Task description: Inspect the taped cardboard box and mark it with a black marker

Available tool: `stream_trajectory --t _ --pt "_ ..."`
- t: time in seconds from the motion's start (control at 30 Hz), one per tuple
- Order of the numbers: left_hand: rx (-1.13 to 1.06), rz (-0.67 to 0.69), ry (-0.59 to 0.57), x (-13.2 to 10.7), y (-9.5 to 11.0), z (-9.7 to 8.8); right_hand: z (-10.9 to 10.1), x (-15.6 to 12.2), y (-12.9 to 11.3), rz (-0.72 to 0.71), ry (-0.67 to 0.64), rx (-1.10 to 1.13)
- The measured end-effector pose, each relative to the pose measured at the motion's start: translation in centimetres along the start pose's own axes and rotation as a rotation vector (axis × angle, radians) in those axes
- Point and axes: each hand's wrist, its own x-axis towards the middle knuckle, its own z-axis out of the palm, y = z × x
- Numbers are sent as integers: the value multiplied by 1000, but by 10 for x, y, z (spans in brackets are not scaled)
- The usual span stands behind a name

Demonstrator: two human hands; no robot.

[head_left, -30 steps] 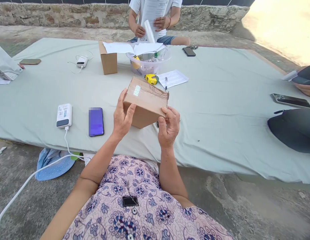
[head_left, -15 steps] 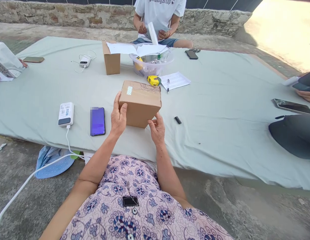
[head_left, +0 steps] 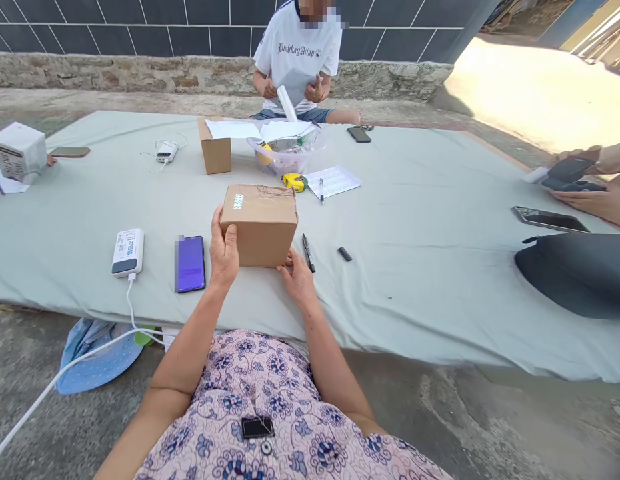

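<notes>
A brown cardboard box stands in front of me, with a checkered white label and dark scribbled lines on its top. My left hand grips its left side, thumb on the front face and fingers around the edge. At the lower right corner, my right hand holds the box, its fingers partly hidden behind and under it. Just right of the box lies a black marker, and farther right a black marker cap. Behind the box are a yellow tape measure and a printed sheet with a pen.
On my left lie a phone and a white power bank with a cable. A plastic basin and another cardboard box stand farther back. A black cap is at right. Other people sit around the table.
The view has tilted up and shifted. My right hand has moved lower on the box's right corner, and the marker beside the box has come into sight.
</notes>
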Motion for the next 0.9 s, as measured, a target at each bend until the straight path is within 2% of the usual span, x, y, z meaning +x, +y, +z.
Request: stream_trajectory --t 0.17,0.23,0.43,0.6,0.73,0.9 --pt "-88 49 31 2 -9 -10 3 1 -1 10 17 116" --pt "-143 30 53 1 -11 -12 1 1 -1 -1 65 187" --pt "-359 -207 102 -4 -15 -12 -8 5 -3 -31 338 411" --pt "-421 -349 125 -4 -23 -10 -11 4 -8 -71 447 523" --pt "-436 -410 135 -1 -29 -12 -11 2 -9 -136 455 475" --pt "-392 -454 159 4 -34 -22 -18 -2 -12 -273 469 230"
